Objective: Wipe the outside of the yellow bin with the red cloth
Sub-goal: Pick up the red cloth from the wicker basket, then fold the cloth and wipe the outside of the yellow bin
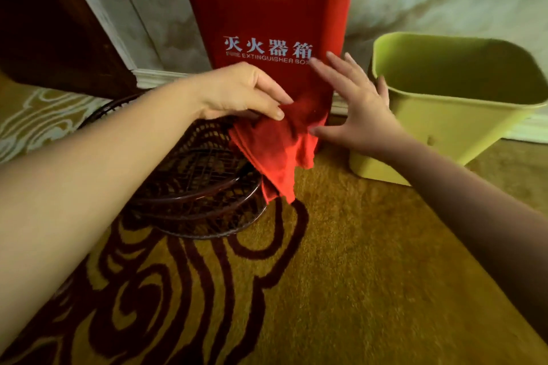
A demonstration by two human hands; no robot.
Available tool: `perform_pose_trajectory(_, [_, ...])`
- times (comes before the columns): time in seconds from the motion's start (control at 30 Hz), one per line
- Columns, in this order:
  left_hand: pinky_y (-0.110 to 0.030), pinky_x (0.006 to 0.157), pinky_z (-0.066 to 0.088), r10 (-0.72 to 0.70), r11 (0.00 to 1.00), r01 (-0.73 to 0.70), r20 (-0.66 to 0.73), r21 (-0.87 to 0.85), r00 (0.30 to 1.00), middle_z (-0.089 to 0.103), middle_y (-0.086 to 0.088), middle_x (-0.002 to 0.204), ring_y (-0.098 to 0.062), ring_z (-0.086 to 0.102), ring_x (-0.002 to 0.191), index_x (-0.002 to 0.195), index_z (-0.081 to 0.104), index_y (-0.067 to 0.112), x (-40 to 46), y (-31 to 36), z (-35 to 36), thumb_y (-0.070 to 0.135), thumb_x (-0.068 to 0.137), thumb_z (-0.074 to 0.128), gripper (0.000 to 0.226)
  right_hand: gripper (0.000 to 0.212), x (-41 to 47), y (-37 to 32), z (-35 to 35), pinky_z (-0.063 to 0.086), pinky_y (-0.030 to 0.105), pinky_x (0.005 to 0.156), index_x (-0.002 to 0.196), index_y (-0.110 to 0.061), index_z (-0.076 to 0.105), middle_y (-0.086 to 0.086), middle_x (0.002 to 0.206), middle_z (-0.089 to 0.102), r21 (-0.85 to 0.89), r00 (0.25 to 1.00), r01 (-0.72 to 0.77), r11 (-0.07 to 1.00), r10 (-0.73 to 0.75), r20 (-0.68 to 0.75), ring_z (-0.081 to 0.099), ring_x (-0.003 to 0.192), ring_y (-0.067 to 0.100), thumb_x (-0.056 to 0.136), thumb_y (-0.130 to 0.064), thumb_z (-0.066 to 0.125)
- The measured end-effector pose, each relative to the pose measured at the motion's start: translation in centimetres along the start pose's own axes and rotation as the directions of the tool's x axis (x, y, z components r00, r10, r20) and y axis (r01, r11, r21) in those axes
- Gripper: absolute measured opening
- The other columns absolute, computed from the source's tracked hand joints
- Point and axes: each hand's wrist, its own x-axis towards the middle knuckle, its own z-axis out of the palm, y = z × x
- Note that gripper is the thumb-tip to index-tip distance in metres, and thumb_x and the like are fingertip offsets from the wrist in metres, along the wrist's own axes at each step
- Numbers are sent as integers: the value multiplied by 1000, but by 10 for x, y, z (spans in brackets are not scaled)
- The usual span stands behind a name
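The yellow bin (462, 115) stands upright on the carpet at the right, its open mouth facing up. My left hand (240, 92) pinches the top of the red cloth (278, 154), which hangs down in folds in front of a red box. My right hand (355, 107) is spread open with fingers apart, right beside the cloth and just left of the bin's wall; its thumb tip reaches the cloth's right edge. The bin's far right side runs out of view.
A red fire extinguisher box (267, 24) stands against the wall behind the cloth. A dark woven basket (201, 184) sits on the patterned carpet (341, 275) under my left forearm. A white baseboard (154, 77) runs along the wall.
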Motion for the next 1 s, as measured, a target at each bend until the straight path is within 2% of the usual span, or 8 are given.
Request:
perform_pose_trajectory(0.07, [-16,68,45,39,997,-45,96,56,995,71,15,61,5,62,60,74,72,28,4,21,5,3,71,66,26,71,-1,6,-26,-7,69,104,130,-38,47,-8,154,27,-122,988,94,988,-77,133,5,142,6,65,-31,75])
perform_pose_trajectory(0.13, [-14,66,43,75,994,-86,158,69,985,72,15,64,5,61,62,76,73,33,9,38,13,5,71,65,29,46,-5,14,-45,-8,65,106,110,-28,65,-3,140,51,-117,984,77,990,-57,169,25,131,-4,65,-28,75])
perform_pose_trajectory(0.2, [-16,69,44,129,991,-132,162,7,978,73,13,72,5,62,68,84,72,30,14,47,29,7,71,66,27,18,-15,23,-61,21,49,105,82,-23,68,-3,95,72,8,982,2,1000,-3,186,53,94,-14,66,-26,76])
perform_pose_trajectory(0.3, [-11,73,46,229,962,-247,145,120,963,68,9,89,5,60,77,98,64,26,22,40,70,14,64,75,38,21,-37,36,-75,35,16,56,59,-25,59,-10,53,51,146,978,-100,984,70,195,45,49,-5,66,-19,78])
perform_pose_trajectory(0.5, [-20,74,44,373,928,-372,-73,26,925,62,2,78,-1,54,72,87,66,13,42,35,143,8,64,76,25,21,-87,64,-81,41,14,60,69,-13,57,-6,64,55,446,975,-183,876,220,-31,50,60,-4,67,-3,75])
perform_pose_trajectory(0.63, [-15,72,44,391,921,-390,-7,12,921,63,1,80,1,55,71,81,65,22,50,43,165,11,63,77,24,40,-114,83,-83,50,10,75,101,-18,65,-11,85,68,655,947,-243,715,320,2,62,77,-7,68,3,73])
perform_pose_trajectory(0.83, [-17,66,54,188,961,-157,122,-228,974,70,8,77,-4,64,72,86,66,21,60,41,181,8,66,73,25,20,-138,116,-89,50,36,83,89,2,64,11,89,69,729,894,-307,612,448,1,63,85,19,72,-5,72])
perform_pose_trajectory(1.0, [-17,64,55,110,902,-8,211,-433,971,71,3,78,-4,66,67,97,63,13,68,36,206,2,74,63,25,41,-159,143,-80,56,29,76,109,-9,56,5,94,73,788,882,-399,469,431,190,68,88,16,73,-24,71])
